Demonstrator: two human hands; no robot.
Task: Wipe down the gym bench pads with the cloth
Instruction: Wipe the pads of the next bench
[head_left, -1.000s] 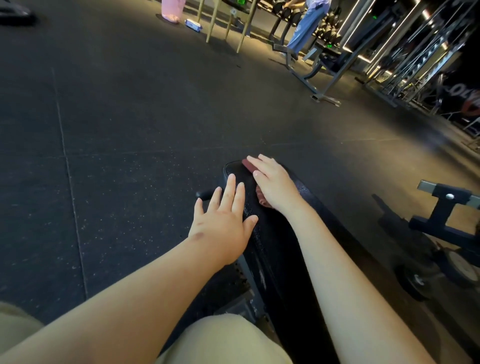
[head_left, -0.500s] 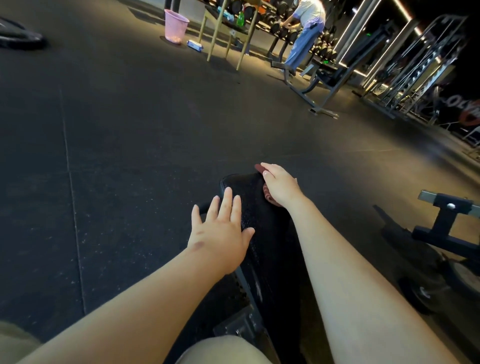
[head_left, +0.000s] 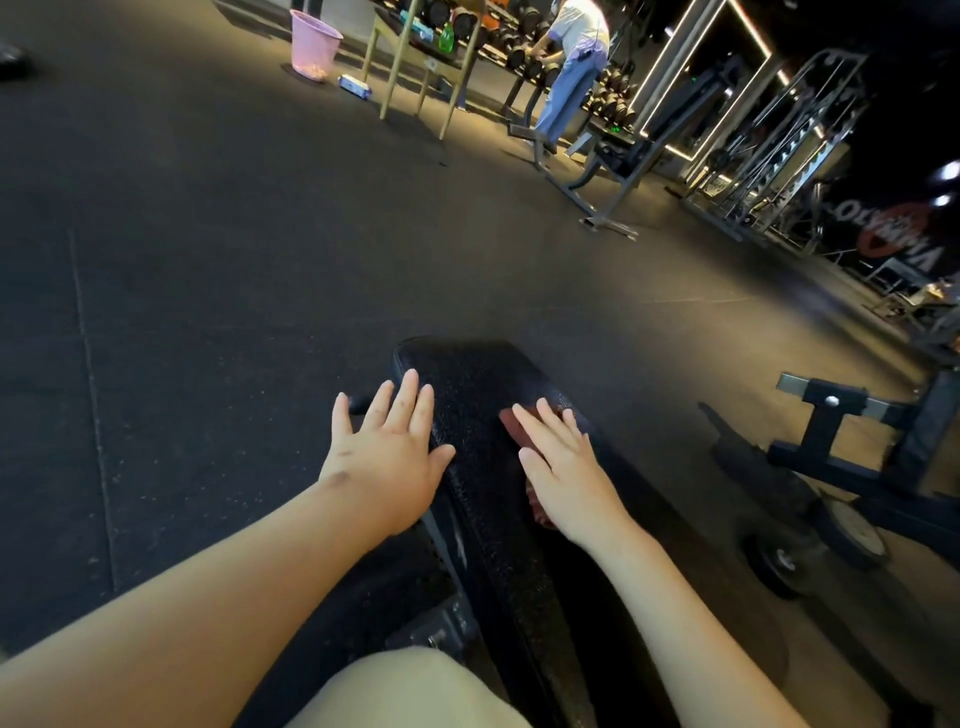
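Cloth (head_left: 511, 423), reddish-brown, lies on the bench pad (head_left: 467, 384) just below the middle of the frame. It is pinned under the right hand (head_left: 566, 478), whose fingers are straight and a little spread, pressing down rather than curling round the fabric. Only a strip shows left of the fingers, and a scrap shows by the heel of the palm.

The left hand (head_left: 387, 462) lies flat with its fingers fanned on the pad's left edge. It holds nothing and looks to be steadying the bench.

As for progress, I judge the wipe to be mid-stroke on the pad's far half. The rounded end above the hands and the stretch running toward the lower frame both show a fine speckle (moisture or just the vinyl's grain, I cannot tell). So which parts are already clean cannot be read, and any other pads would remain to be done.

A beige trouser knee (head_left: 405, 691) sits at the bottom edge. A black plate rack (head_left: 852, 447) stands at the right on dark rubber flooring (head_left: 208, 260). A pink bin (head_left: 314, 44) and another person (head_left: 571, 67) at the dumbbells are along the top.
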